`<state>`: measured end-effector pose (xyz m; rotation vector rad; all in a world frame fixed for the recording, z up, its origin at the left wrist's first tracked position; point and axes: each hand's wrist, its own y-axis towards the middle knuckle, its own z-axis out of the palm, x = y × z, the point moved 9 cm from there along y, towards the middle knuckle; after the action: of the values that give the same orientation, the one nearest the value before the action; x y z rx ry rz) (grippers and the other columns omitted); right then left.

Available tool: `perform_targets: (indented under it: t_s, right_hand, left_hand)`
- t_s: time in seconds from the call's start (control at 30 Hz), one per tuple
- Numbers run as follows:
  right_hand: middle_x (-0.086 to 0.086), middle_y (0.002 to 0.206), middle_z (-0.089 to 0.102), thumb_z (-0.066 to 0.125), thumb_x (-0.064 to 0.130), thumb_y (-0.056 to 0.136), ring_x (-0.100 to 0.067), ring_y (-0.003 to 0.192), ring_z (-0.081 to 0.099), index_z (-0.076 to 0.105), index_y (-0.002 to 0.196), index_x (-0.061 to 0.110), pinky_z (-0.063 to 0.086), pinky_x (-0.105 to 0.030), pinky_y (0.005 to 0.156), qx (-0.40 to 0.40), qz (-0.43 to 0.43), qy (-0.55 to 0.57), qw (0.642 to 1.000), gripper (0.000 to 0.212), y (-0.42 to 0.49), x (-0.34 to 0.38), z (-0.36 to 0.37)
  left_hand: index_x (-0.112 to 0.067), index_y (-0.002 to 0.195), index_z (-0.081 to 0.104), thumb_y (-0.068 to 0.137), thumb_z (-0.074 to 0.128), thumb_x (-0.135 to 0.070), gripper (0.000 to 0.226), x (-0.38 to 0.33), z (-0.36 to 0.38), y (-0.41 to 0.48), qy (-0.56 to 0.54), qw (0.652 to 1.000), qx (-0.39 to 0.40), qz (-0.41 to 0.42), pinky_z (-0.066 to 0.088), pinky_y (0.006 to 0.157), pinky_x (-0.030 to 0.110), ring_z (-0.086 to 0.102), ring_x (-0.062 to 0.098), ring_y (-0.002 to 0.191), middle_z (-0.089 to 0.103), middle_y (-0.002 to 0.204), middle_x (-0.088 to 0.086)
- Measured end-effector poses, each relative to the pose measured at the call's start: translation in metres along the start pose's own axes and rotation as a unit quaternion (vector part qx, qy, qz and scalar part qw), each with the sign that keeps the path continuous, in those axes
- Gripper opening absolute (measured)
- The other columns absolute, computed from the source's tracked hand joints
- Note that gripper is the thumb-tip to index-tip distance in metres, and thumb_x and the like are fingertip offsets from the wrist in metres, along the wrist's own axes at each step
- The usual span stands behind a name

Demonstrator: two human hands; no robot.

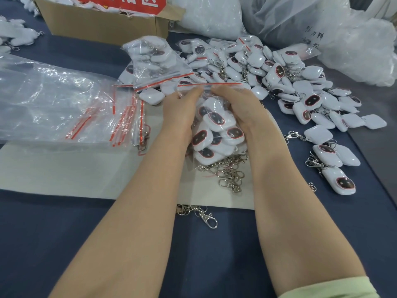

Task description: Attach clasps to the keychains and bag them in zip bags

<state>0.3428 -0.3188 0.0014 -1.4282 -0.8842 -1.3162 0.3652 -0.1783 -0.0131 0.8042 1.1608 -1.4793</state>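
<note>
Head view: filled zip bag [214, 130] between both hands [180, 108] [234, 104]

Dark blue tablecloth [64, 237] over worktable; pale sheet [64, 171] laid across near part; brown cardboard box [96, 29] with red sign far left; bulging translucent plastic sacks [290, 20] far right; soft, even light

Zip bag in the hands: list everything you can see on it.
The zip bag is clear, crinkled plastic with a red seal strip along its far edge. It is packed with white keychains with dark, red-rimmed ovals; metal clasps bunch at the near end. The left hand and right hand grip it just under the strip. Whether it's sealed is unclear.
</note>
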Motion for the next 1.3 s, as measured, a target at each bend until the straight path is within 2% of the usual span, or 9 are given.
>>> perform_targets:
  t_s: [0.1, 0.27, 0.43, 0.5, 0.67, 0.87, 1.1, 1.2, 1.3]
  right_hand:
    - [-0.023, 0.091, 0.071, 0.073, 0.021, 0.082, -0.031, 0.076, 0.067, 0.071, 0.094, -0.001, 0.054, -0.049, 0.086, -0.001, 0.002, 0.0, 1.0, 0.025, 0.0008, -0.0003, -0.0002]
    - [-0.015, 0.08, 0.071, 0.073, 0.021, 0.08, -0.028, 0.07, 0.065, 0.07, 0.083, 0.007, 0.055, -0.046, 0.084, -0.009, 0.011, -0.001, 1.0, 0.015, 0.0025, -0.0011, -0.0021]
    - [-0.025, 0.099, 0.07, 0.074, 0.023, 0.078, -0.033, 0.081, 0.065, 0.072, 0.082, 0.008, 0.05, -0.058, 0.093, -0.013, 0.018, -0.004, 1.0, 0.015, 0.0018, -0.0013, -0.002]
    - [-0.025, 0.096, 0.071, 0.073, 0.022, 0.079, -0.033, 0.082, 0.065, 0.072, 0.082, 0.008, 0.05, -0.059, 0.092, -0.012, 0.019, 0.0, 1.0, 0.014, 0.0025, -0.002, -0.0018]
    - [-0.022, 0.095, 0.072, 0.074, 0.02, 0.078, -0.035, 0.084, 0.068, 0.072, 0.091, 0.002, 0.052, -0.057, 0.091, -0.022, 0.024, 0.0, 0.999, 0.022, 0.0041, -0.0041, -0.0041]
    - [-0.017, 0.087, 0.072, 0.072, 0.017, 0.081, -0.029, 0.078, 0.068, 0.071, 0.086, 0.006, 0.054, -0.052, 0.09, -0.013, 0.015, -0.001, 1.0, 0.012, 0.0038, -0.0027, -0.0023]
    - [-0.011, 0.079, 0.072, 0.069, 0.018, 0.086, -0.022, 0.064, 0.068, 0.069, 0.083, 0.007, 0.056, -0.038, 0.07, 0.011, 0.006, -0.018, 1.0, 0.012, 0.0015, -0.0004, 0.0005]
    - [-0.016, 0.084, 0.073, 0.069, 0.017, 0.086, -0.026, 0.069, 0.069, 0.07, 0.084, 0.005, 0.058, -0.041, 0.077, 0.017, -0.001, -0.016, 1.0, 0.012, 0.0012, -0.0002, 0.0018]
    - [-0.015, 0.08, 0.072, 0.068, 0.016, 0.087, -0.024, 0.065, 0.068, 0.07, 0.085, 0.003, 0.056, -0.037, 0.071, 0.024, -0.004, -0.001, 1.0, 0.013, 0.0004, 0.0, 0.0033]
  left_hand:
    - [-0.013, 0.086, 0.069, 0.08, 0.072, -0.015, 0.007, 0.0006, -0.0001, 0.002, 0.01, 1.0, 0.001, 0.007, 0.058, 0.078, 0.043, 0.071, 0.028, 0.082, 0.073, 0.088, 0.01]
    - [-0.014, 0.077, 0.068, 0.082, 0.07, -0.013, 0.005, 0.0008, 0.0007, 0.0046, 0.014, 1.0, 0.01, 0.014, 0.058, 0.078, 0.041, 0.071, 0.025, 0.078, 0.073, 0.078, 0.007]
    - [-0.016, 0.074, 0.067, 0.085, 0.067, -0.012, 0.011, 0.0034, 0.0028, 0.0071, 0.022, 1.0, 0.022, 0.007, 0.058, 0.076, 0.04, 0.071, 0.023, 0.073, 0.072, 0.067, 0.001]
    - [-0.016, 0.075, 0.068, 0.085, 0.066, -0.012, 0.011, 0.0037, 0.0033, 0.0073, 0.023, 0.999, 0.026, 0.006, 0.058, 0.076, 0.041, 0.071, 0.023, 0.072, 0.072, 0.066, 0.001]
    - [-0.016, 0.076, 0.069, 0.08, 0.071, -0.016, 0.005, 0.004, 0.003, 0.0058, 0.005, 1.0, 0.028, 0.001, 0.057, 0.08, 0.046, 0.071, 0.026, 0.077, 0.074, 0.075, 0.005]
    - [-0.015, 0.075, 0.069, 0.078, 0.072, -0.013, 0.005, 0.0031, 0.0019, 0.0061, -0.003, 1.0, 0.02, 0.011, 0.057, 0.081, 0.047, 0.07, 0.028, 0.078, 0.072, 0.073, 0.005]
    - [-0.016, 0.073, 0.062, 0.078, 0.072, -0.014, 0.011, 0.0006, -0.0002, 0.0025, -0.01, 1.0, 0.014, 0.006, 0.056, 0.081, 0.049, 0.069, 0.028, 0.076, 0.07, 0.075, 0.008]
    - [-0.015, 0.076, 0.061, 0.079, 0.071, -0.013, 0.011, -0.0004, -0.0007, 0.0009, -0.013, 1.0, 0.016, 0.008, 0.058, 0.078, 0.046, 0.069, 0.026, 0.074, 0.069, 0.072, 0.006]
    - [-0.015, 0.076, 0.062, 0.08, 0.072, -0.014, 0.011, -0.0003, -0.001, 0.001, -0.016, 1.0, 0.018, 0.01, 0.058, 0.078, 0.044, 0.069, 0.025, 0.074, 0.07, 0.073, 0.005]
